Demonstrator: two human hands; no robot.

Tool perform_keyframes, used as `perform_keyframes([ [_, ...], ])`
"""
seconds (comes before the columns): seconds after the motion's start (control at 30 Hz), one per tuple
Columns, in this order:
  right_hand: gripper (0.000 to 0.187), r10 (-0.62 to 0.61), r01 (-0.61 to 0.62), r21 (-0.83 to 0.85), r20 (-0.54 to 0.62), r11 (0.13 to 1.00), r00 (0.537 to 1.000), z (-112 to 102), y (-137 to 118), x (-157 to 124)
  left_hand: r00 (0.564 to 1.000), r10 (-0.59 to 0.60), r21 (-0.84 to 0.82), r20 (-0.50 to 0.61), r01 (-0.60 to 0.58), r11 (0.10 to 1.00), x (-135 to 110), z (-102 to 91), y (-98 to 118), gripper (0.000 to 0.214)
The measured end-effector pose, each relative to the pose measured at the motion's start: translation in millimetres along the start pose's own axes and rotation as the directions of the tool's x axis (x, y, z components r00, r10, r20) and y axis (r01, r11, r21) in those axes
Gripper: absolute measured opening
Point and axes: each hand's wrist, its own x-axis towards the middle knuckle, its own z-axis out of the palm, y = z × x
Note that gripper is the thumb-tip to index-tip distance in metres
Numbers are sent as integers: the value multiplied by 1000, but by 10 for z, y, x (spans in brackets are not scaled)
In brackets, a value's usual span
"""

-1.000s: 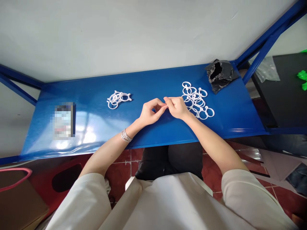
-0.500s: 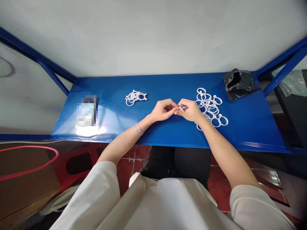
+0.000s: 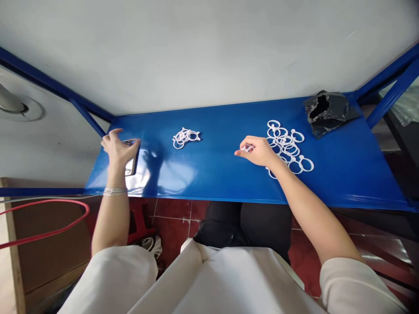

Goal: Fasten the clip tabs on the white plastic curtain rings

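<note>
My left hand [image 3: 119,147] is at the left end of the blue table, over a phone [image 3: 131,163], with thumb and fingers apart. Whether it touches the phone I cannot tell. In my right hand [image 3: 257,150], pinched between thumb and fingers, is a white plastic ring [image 3: 248,148], mostly hidden by the hand. Just right of that hand lies a loose spread of several white rings [image 3: 290,148], each with a small knob. A smaller pile of white rings [image 3: 185,137] sits between my two hands.
A crumpled black plastic bag [image 3: 329,113] stands at the back right of the blue table [image 3: 222,174]. Blue frame bars [image 3: 87,115] rise at both ends, and a pale wall [image 3: 203,56] closes the back. A red loop [image 3: 83,213] shows at lower left.
My left hand has let go of the ring held with my right hand and moved far left to the phone. My right hand stays in place with the ring. The view has shifted slightly.
</note>
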Motion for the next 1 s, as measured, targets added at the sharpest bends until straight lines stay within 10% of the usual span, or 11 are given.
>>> perform_keyframes([
  [0.2, 76, -33, 33, 14, -39, 999, 999, -19, 31, -8, 977, -153, 101, 149, 139, 985, 156, -43, -535, 80],
  [0.8, 80, -44, 46, 13, -109, 999, 993, -74, 30, 11, 961, -238, 134, 144, 219, 966, 207, 16, -373, 75],
  [1.0, 79, 85, -48, 252, -137, 966, 987, -105, 38, 29, 953, 293, -154, -73, -301, 941, -195, 286, 541, 64],
])
